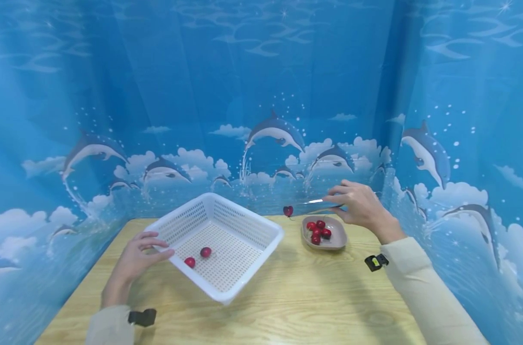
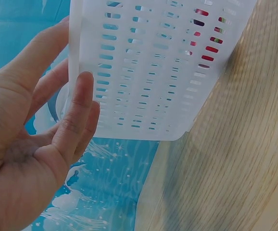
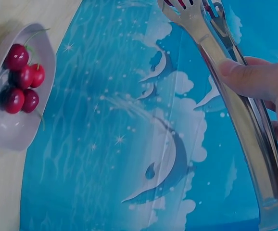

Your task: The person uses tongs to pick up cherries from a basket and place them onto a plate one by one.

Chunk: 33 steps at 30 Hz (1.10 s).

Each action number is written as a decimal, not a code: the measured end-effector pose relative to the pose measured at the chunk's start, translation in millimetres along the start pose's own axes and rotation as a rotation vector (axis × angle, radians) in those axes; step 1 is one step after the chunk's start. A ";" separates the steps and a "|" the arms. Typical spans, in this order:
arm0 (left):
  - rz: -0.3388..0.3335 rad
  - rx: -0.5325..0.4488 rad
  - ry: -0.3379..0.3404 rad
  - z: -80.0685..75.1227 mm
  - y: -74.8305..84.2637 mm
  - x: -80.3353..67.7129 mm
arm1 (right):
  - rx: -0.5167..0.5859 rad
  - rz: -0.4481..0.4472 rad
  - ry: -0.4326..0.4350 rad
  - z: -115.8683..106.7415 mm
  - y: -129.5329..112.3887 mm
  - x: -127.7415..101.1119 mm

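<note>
The wooden table [image 1: 287,306] sits in front of you, with blue dolphin curtains [image 1: 261,96] all around it. The biggest thing on it is the white basket [image 1: 220,239] full of little holes. It is tipped up on your left side, with its far corner resting on the table. Your left hand [image 1: 134,258] holds the basket's near wall, thumb on the inside and fingers curled on the outside. Two red cherries [image 1: 198,257] lie on the basket floor, close to each other.

To the right of the basket is a small grey dish [image 1: 326,237]. It sits flat on the table with a little pile of cherries in it [image 3: 21,79]. Your right hand [image 1: 360,206] is above and just behind the dish. It squeezes a pair of shiny metal tongs [image 3: 235,101], thumb on one arm and fingers on the other. The tongs point left. Their tips pinch one cherry [image 1: 288,211] in the air, between the dish and the basket, a bit above the table.
</note>
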<state>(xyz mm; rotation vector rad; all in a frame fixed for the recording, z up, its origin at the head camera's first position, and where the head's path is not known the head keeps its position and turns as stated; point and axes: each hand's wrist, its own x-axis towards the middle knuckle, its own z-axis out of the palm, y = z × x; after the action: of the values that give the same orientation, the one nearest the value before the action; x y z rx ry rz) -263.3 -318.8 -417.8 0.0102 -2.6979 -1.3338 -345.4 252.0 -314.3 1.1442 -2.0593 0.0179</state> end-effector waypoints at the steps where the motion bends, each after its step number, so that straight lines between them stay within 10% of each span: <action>1: -0.001 -0.002 -0.001 0.1 0.0 0.0 | -0.003 0.002 0.000 -0.1 1.0 -2.1; 33: -0.015 0.002 -0.013 0.2 -2.2 1.2 | -0.043 0.158 -0.162 1.5 28.6 -72.0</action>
<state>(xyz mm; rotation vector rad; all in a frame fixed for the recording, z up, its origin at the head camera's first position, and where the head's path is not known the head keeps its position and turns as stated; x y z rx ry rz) -264.7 -320.0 -419.6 0.0227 -2.7149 -1.3402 -345.3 320.3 -350.8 0.9820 -2.2783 -0.0436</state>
